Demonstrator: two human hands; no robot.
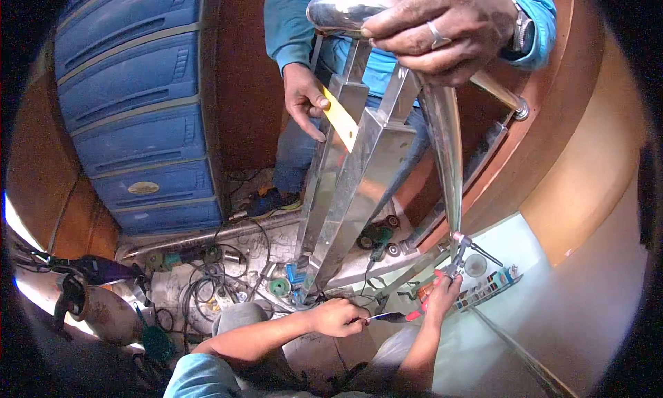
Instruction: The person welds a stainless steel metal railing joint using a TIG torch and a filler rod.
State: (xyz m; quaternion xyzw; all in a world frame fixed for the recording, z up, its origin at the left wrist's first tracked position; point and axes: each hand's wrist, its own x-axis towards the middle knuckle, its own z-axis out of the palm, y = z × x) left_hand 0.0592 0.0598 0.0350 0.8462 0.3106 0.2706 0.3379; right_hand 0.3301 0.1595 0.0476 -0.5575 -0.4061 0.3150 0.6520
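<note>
My left hand [342, 318] is in front of me, its fingers pinched together on a slim shaft [378, 316]. The shaft's long axis runs crosswise, from my left fingertips toward my right hand [443, 294], and a red-and-black piece [413, 316] lies at its far end, nearer the right hand. Whether the two are joined I can't tell. My right hand is wrapped around a grey metal fitting [454, 265] that points up and away from me, a dark side handle [485, 251] slanting off it. This hand is the nearer one to the lower end of the polished tube [447, 156], which rises just above the fitting, smooth, round and mirror-bright.

Beside my right hand sits a long tray [492, 289] of small mixed pieces. To the left, dark cords [197, 291] coil over the scuffed, dusty floor [169, 291].

Beyond my hands stand flat-sided, box-section steel posts [345, 211], dully reflective. A green-bodied tool [378, 238] lies past them. Across from me, one co-worker's hand [456, 28] rests on a rounded, glossy rail end [345, 10]; their other hand [302, 94] holds a flat yellow strip [340, 121] against the posts. Ribbed blue cases [131, 121] are stacked farther left.
</note>
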